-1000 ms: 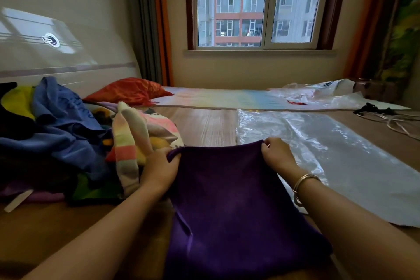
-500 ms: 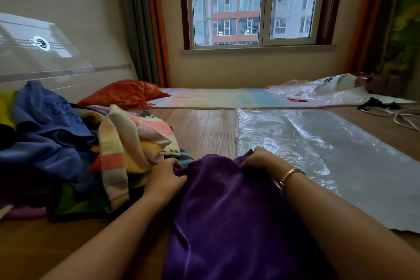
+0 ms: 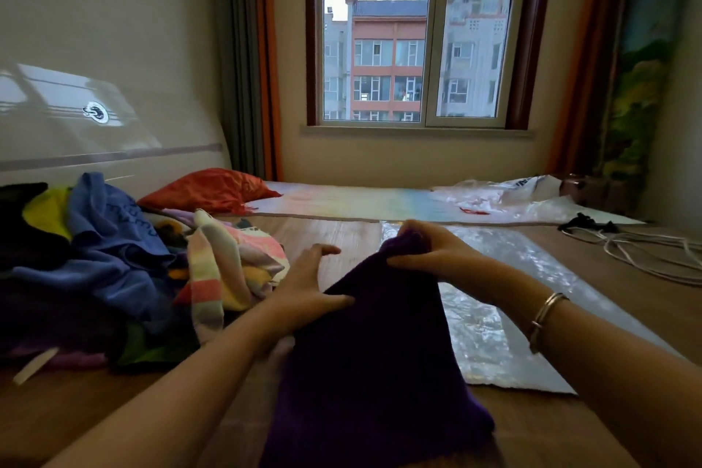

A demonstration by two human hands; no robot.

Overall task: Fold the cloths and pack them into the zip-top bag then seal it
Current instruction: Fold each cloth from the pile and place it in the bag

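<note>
A dark purple cloth (image 3: 376, 361) hangs in front of me above the wooden surface, narrowed into a cone shape. My right hand (image 3: 429, 251) grips its gathered top corners. My left hand (image 3: 304, 289) touches the cloth's left edge, with its thumb against the fabric and its fingers stretched out. The clear zip-top bag (image 3: 490, 319) lies flat to the right, partly behind the cloth. A heap of unfolded cloths (image 3: 114, 262), blue, striped pastel and yellow among them, sits at the left.
An orange cushion (image 3: 209, 188) lies at the back left beside a pale mat (image 3: 342, 201). Crumpled plastic (image 3: 505, 194) sits at the back right. White cables (image 3: 645, 251) trail on the right. A window fills the far wall.
The cloth's far corners, held apart a second ago, are now gathered in my right hand and lifted. My left hand let go of its corner and moved to the cloth's side.
</note>
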